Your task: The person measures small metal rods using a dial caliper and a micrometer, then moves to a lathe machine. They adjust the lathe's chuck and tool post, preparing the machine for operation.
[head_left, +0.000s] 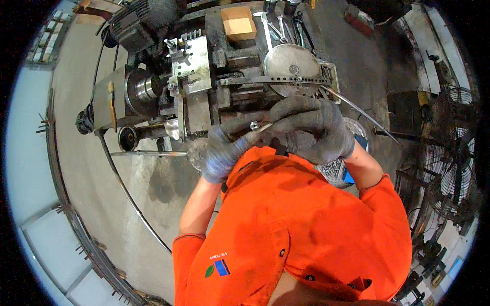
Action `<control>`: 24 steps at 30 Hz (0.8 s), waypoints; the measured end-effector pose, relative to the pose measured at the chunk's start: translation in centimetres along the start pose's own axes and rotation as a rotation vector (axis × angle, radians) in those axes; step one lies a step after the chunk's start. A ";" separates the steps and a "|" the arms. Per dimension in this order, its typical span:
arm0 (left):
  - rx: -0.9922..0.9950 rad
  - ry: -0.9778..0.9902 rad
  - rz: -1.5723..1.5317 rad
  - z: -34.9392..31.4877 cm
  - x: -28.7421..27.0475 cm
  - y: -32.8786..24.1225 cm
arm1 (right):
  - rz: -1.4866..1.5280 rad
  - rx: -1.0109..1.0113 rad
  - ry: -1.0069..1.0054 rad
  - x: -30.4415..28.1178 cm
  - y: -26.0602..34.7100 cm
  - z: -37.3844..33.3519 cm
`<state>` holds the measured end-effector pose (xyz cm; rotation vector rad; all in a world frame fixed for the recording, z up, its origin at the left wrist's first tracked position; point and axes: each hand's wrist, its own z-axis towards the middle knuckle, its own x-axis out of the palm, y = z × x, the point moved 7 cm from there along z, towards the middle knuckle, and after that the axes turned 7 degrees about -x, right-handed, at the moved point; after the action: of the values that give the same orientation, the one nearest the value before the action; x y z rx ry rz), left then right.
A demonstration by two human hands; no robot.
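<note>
My left hand (227,148), in a grey work glove, is closed on a small shiny metal part (254,125). Its round end with a dark centre shows above the thumb; the rest is hidden in the fingers. Close beside it, my right hand (316,127), also gloved, has its fingers bent together. A thin pale piece (265,127) shows at those fingertips, too small to name. Both hands are in front of my orange shirt, at the near side of a greasy machine. A flat bar with a row of holes (275,80) lies just beyond them, across a round metal disc (291,61).
The machine has a steel block (191,64), a ringed chuck (145,89) and a motor (143,25). A cardboard box (238,24) and wrenches (283,28) lie at the back. Below my right hand is a basket of small metal parts (334,171). A fan (454,153) stands right.
</note>
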<state>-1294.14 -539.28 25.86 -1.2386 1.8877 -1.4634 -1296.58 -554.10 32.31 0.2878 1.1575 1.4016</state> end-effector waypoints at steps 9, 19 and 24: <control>0.071 0.029 0.052 -1.4 -0.1 -0.6 | -0.046 -0.056 -0.025 0.9 1.0 -0.1; 0.077 -0.018 0.013 -2.3 -0.6 0.2 | -0.035 -0.148 -0.061 1.6 1.9 -0.1; 0.093 -0.003 0.118 -2.4 -0.9 0.1 | -0.127 -0.221 -0.043 1.7 3.1 0.5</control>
<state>-1295.57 -537.29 26.46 -1.0679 1.8360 -1.4690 -1298.53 -551.68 34.07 0.0861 0.9591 1.3896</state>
